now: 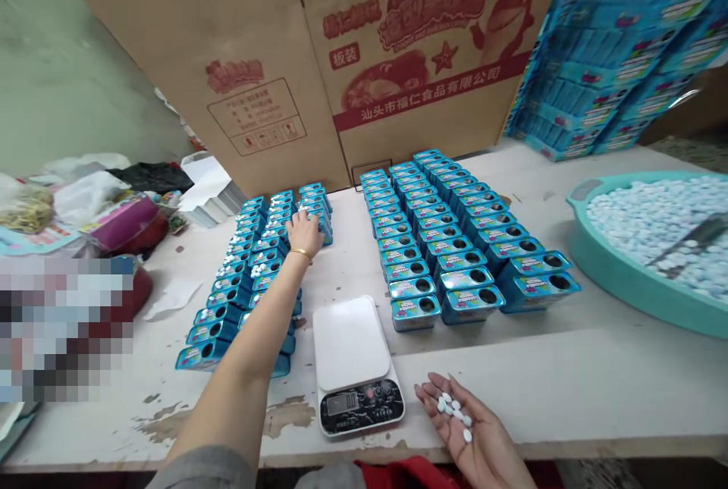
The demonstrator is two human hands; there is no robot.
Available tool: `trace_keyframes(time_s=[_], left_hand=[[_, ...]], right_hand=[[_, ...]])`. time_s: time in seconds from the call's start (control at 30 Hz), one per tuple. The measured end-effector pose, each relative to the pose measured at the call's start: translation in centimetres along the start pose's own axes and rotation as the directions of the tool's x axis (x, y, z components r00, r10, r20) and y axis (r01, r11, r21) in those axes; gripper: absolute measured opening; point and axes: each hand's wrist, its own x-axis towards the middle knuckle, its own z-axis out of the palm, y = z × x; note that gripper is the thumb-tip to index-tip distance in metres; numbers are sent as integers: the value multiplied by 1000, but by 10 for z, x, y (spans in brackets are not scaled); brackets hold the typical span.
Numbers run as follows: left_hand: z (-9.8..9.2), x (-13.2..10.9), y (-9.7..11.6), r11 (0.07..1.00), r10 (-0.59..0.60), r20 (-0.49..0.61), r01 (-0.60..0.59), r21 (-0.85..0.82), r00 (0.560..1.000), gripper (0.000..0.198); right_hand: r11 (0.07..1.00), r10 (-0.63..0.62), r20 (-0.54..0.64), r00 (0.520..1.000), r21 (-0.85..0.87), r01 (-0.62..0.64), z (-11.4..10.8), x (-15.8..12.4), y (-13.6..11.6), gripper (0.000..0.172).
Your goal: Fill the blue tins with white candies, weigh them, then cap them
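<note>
My left hand (303,233) reaches far forward, fingers curled down onto a small blue tin in the left block of tins (250,277). A gold bangle sits on that wrist. Whether the fingers hold anything is hidden. My right hand (463,428) lies palm up at the table's near edge, fingers spread, with several white tablets (453,409) resting in the palm. Between my arms stands a white kitchen scale (353,364) with a dark display. A second block of blue tins (455,246) with round open holes stands to the right of the scale.
A teal basin (626,269) full of white tablets, with a metal scoop in it, sits at the right. A large cardboard carton (318,57) stands behind the tins. Stacked blue packs (619,57) lean at back right. Bags and clutter (96,208) fill the left.
</note>
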Motion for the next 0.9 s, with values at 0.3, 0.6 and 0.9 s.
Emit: trace_keyframes(time_s=[0.3, 0.6, 0.9], left_hand=[[-42, -46, 4, 955, 286, 184, -296, 32, 940, 19], [-83, -156, 50, 811, 549, 314, -584, 24, 775, 20], [-91, -207, 69, 748, 658, 119, -628, -213, 744, 26]], right_hand=[[998, 24, 51, 998, -61, -21, -4, -1, -6, 12], [990, 80, 73, 994, -125, -71, 10, -22, 0, 21], [987, 126, 154, 980, -119, -108, 6, -39, 9, 30]])
